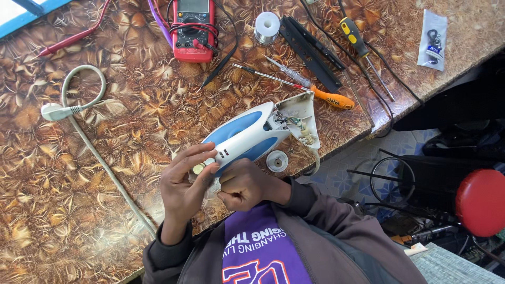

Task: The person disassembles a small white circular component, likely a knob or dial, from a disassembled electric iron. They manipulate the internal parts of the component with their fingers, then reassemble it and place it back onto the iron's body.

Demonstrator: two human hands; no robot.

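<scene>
A white and blue clothes iron lies on the patterned brown table, its rear cover off and wires showing at the back end. My left hand wraps around the iron's front end, fingers over the top. My right hand is curled against the iron's underside near the front; what it pinches is hidden. A small white round dial part lies on the table just beside the iron.
The iron's grey cord and white plug loop at the left. A red multimeter, a solder spool, an orange-handled screwdriver, a yellow-handled screwdriver, black strips and a small plastic bag lie at the back. A red stool stands at the right.
</scene>
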